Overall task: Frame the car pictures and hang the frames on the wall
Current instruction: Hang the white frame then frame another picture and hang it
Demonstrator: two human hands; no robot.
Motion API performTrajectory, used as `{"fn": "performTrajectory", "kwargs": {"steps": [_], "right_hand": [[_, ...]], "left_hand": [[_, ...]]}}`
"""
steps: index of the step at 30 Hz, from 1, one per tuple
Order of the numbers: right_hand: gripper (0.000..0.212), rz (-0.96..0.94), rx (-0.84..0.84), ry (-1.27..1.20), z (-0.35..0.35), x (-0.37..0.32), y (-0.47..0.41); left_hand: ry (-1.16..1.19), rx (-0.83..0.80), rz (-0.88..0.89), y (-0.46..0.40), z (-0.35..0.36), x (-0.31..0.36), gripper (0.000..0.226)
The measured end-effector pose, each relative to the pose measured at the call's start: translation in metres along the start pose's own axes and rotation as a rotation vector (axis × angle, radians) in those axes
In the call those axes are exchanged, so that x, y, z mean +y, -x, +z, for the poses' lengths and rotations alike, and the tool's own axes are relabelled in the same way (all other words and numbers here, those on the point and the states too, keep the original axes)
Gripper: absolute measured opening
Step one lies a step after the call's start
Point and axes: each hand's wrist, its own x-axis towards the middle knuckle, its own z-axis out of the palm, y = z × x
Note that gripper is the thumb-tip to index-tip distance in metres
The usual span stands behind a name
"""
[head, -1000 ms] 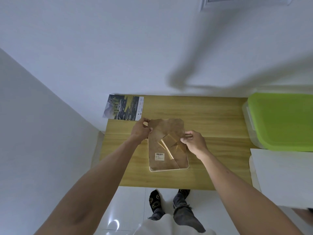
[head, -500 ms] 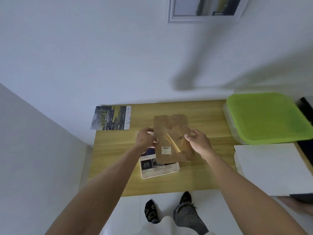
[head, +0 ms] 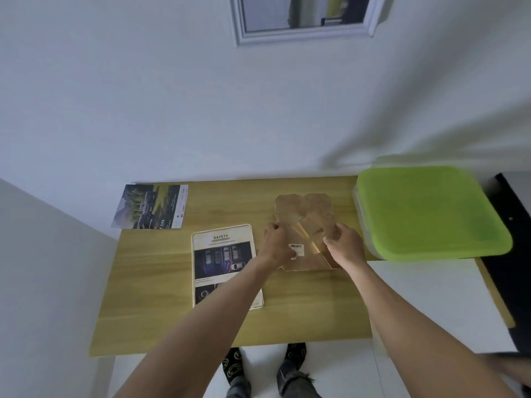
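Both my hands are on the backing board [head: 309,225], a brown panel with its fold-out stand showing and a small barcode sticker [head: 296,249] near its near edge. My left hand [head: 275,245] pinches the board's left side, fingers curled shut on the edge. My right hand [head: 343,245] grips the right side the same way, thumb on top. The board sits between them, tilted up at its far end over the table [head: 287,311]; whether its near edge touches the wood I cannot tell.

Just left of the board, the frame [head: 227,267] lies flat on the table, white-rimmed, with a car picture in it: the word SAFETY at the far end, a dark panel of cars seen from above under that. My left forearm crosses its near right corner.

At the far left corner of the table lies a second car picture [head: 150,206], loose, a landscape print with cars and trees, hanging partly over the table's edge.

To the right stands a clear box with a green lid [head: 428,211], just beside the board. Nearer, on the right, is a white sheet or surface [head: 425,300] next to the table, and a black edge [head: 508,254] beyond it.

On the wall [head: 172,96], high up and far, hangs a white-framed picture [head: 304,18], cut off by the top of the view. Below the table's near edge I see my socked feet [head: 264,366] on a white floor.
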Motion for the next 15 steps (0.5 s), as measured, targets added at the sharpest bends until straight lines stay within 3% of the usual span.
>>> {"fn": "performTrajectory", "kwargs": {"steps": [6, 15], "right_hand": [[0.008, -0.045, -0.034, 0.13, 0.007, 0.035, -0.029], [0.032, -0.135, -0.084, 0.367, 0.005, 0.048, -0.034]], "left_hand": [[-0.067, 0.04, 0.011, -0.02, 0.028, 0.019, 0.056], [-0.258, 0.069, 0.005, -0.031, 0.053, 0.027, 0.055]]}}
